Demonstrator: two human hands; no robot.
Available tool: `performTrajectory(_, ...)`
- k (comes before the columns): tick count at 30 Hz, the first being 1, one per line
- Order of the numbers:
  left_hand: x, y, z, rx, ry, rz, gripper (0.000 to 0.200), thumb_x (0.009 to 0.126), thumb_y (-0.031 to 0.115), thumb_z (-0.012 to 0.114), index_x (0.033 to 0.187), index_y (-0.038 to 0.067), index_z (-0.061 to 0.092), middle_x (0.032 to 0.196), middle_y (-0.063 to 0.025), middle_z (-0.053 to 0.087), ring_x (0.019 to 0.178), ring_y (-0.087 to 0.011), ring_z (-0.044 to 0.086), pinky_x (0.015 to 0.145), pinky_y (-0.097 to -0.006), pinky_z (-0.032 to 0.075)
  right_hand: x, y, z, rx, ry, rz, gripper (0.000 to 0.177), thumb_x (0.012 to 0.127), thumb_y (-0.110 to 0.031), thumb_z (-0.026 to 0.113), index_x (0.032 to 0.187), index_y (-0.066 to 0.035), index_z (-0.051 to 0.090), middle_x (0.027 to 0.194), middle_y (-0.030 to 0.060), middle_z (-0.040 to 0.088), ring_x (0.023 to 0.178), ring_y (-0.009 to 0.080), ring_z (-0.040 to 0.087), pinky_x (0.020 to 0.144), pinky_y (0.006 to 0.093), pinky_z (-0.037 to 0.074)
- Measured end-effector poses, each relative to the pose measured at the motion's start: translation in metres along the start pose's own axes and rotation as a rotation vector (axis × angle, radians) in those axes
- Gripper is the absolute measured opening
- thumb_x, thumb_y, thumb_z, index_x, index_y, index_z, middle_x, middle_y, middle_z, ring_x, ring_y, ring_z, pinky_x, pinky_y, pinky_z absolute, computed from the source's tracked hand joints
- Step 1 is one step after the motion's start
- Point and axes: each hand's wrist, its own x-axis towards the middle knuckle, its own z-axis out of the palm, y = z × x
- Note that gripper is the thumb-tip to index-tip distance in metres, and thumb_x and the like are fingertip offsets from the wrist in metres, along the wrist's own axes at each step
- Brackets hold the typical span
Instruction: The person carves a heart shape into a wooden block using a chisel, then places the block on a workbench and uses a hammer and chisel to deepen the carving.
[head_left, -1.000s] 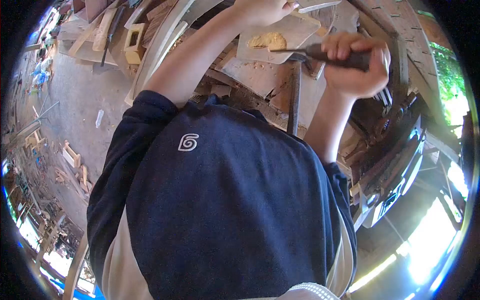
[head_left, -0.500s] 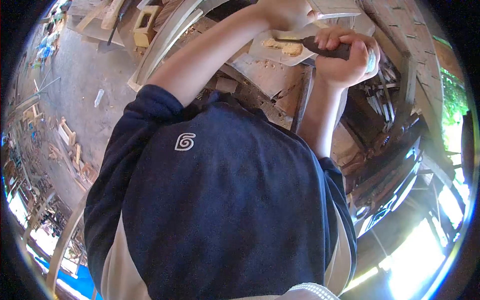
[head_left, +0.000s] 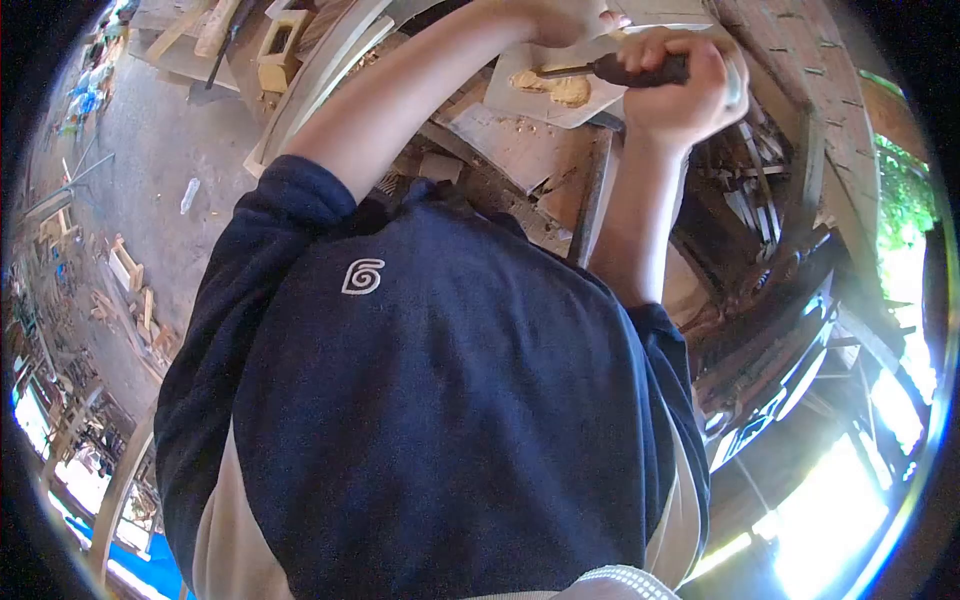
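A person's own body filled most of this downward, fisheye view, with a dark navy shirt (head_left: pixel 440 400) across the middle, a pale spiral logo on its chest and lighter panels along its sides. Both bare forearms reached up toward the top edge. The right hand (head_left: pixel 685 95) was closed in a fist, its fingers clamped around the dark handle of a slim tool (head_left: pixel 612 70). The tool's narrow shaft pointed left, lying low over a pale wooden board (head_left: pixel 540 112), its tip at a rough yellowish patch (head_left: pixel 570 92) on the board's face. That board lay at the upper centre, on the dusty wood of a desk (head_left: pixel 510 148). The left hand (head_left: pixel 575 20) was just beyond the patch, partly cut off by the top edge; whether its fingers were apart, together or gripping something could not be told. Near the left forearm ran a long, pale wooden strip (head_left: pixel 325 85), and beyond it sat a yellowish wooden block (head_left: pixel 283 50) with an opening. Farther left, a small clear plastic item (head_left: pixel 190 196) lay on the grey floor (head_left: pixel 180 130), above scattered wood scraps (head_left: pixel 125 265). At the right edge, green foliage (head_left: pixel 905 200) showed in bright daylight.
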Motion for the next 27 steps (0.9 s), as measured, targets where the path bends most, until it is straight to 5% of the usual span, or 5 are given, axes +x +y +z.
performTrajectory(9,0.007,0.004,-0.005,0.049,-0.075,-0.148,0.051,0.099,0.044,0.036,0.098,0.005,0.069,0.093,-0.02,0.069,0.089,-0.0372,0.067,0.078,-0.0477,0.051,0.014,0.0,-0.003,0.106,-0.086,-0.166,0.023,0.078,-0.018,0.047,0.065,0.002,0.049,0.053,0.0176,0.049,0.041,0.0242,0.044,0.041,0.0409,0.043)
performTrajectory(15,0.001,0.007,-0.003,0.05,-0.061,-0.154,0.05,0.096,0.045,0.04,0.092,0.005,0.071,0.094,-0.0197,0.07,0.09,-0.037,0.067,0.078,-0.0467,0.051,0.029,0.003,-0.02,0.509,-0.045,0.208,0.021,0.081,-0.016,0.047,0.064,-0.005,0.052,0.059,0.0156,0.052,0.045,0.0238,0.047,0.046,0.039,0.042)
performTrajectory(17,0.0,0.009,-0.011,0.077,-0.093,-0.177,0.05,0.094,0.046,0.042,0.091,0.005,0.071,0.094,-0.0196,0.07,0.09,-0.0371,0.067,0.078,-0.0461,0.051,0.013,0.064,-0.019,-0.327,0.018,-0.396,0.021,0.082,-0.011,0.047,0.062,-0.003,0.051,0.058,0.0143,0.053,0.044,0.0225,0.049,0.044,0.0357,0.042)
performTrajectory(18,0.001,0.008,-0.016,0.056,-0.169,-0.177,0.048,0.093,0.046,0.043,0.092,0.006,0.071,0.094,-0.0193,0.07,0.09,-0.0368,0.067,0.078,-0.0454,0.051,-0.004,0.047,0.006,0.172,-0.052,0.006,0.022,0.081,-0.007,0.048,0.061,0.0,0.048,0.055,0.0141,0.052,0.043,0.0218,0.05,0.043,0.0338,0.042)
performTrajectory(27,0.006,-0.009,0.005,0.09,0.078,0.032,0.045,0.096,0.04,0.043,0.081,0.005,0.067,0.072,-0.0197,0.066,0.068,-0.0393,0.065,0.062,-0.0497,0.05,0.007,0.01,-0.007,0.329,-0.124,-0.047,0.018,0.077,-0.011,0.048,0.066,0.003,0.049,0.053,0.0174,0.049,0.043,0.024,0.046,0.042,0.0395,0.043)
